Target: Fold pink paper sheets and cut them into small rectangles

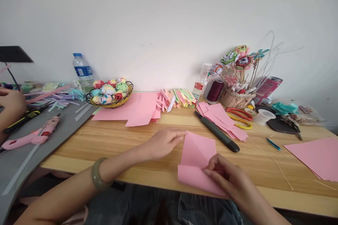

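Note:
A sheet of pink paper [198, 153] lies on the wooden table in front of me, its near part curled over toward its middle. My left hand [165, 143] reaches in from the left, with its fingertips closed at the sheet's far left corner. Thumb and fingers of my right hand [228, 175] pinch the curled edge on the near right side. A dark utility knife [218, 132] lies just beyond the sheet, beside a loose pile of cut pink paper pieces [221, 117].
Behind are a basket of paper flowers [112, 102], large pink sheets [142, 112], paper strips [176, 100], a thread spool [215, 91] and a flower pot [235, 97]. More pink paper [317, 156] lies right. Left are a glue gun [34, 137] and another person's hand [12, 100].

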`<action>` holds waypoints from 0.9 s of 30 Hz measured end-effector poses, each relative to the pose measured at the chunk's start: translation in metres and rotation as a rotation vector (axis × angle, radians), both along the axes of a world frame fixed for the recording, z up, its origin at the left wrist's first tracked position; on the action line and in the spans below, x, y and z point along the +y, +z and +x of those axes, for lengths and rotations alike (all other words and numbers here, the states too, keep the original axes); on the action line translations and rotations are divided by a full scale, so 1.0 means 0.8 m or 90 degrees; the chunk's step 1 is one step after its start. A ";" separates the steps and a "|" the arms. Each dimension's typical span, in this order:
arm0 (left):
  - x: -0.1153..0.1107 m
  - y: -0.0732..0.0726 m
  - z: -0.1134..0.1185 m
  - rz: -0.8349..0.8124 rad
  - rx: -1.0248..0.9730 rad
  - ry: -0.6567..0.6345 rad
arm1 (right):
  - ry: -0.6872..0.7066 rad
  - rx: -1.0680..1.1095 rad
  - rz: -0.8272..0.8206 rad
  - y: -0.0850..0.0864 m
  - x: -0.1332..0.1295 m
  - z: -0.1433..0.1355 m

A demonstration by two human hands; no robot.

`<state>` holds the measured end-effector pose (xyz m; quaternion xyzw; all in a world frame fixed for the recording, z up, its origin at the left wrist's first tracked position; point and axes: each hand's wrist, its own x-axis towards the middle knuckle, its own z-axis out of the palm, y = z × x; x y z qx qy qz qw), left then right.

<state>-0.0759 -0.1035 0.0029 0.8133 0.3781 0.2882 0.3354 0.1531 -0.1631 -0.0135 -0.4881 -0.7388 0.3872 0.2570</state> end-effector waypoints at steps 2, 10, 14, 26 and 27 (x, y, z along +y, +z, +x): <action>0.010 -0.002 0.014 -0.077 -0.060 0.053 | -0.039 -0.037 0.047 0.001 0.019 -0.001; 0.062 -0.023 0.042 -0.068 0.065 0.132 | -0.056 -0.325 0.280 -0.003 0.062 0.002; 0.077 -0.028 0.037 -0.006 0.228 0.181 | -0.004 -0.399 0.303 0.006 0.067 -0.007; 0.085 -0.025 0.021 -0.038 0.180 0.120 | 0.043 -0.350 0.310 0.022 0.102 -0.029; 0.083 -0.024 0.022 -0.052 0.146 0.115 | 0.031 -0.332 0.324 0.021 0.107 -0.031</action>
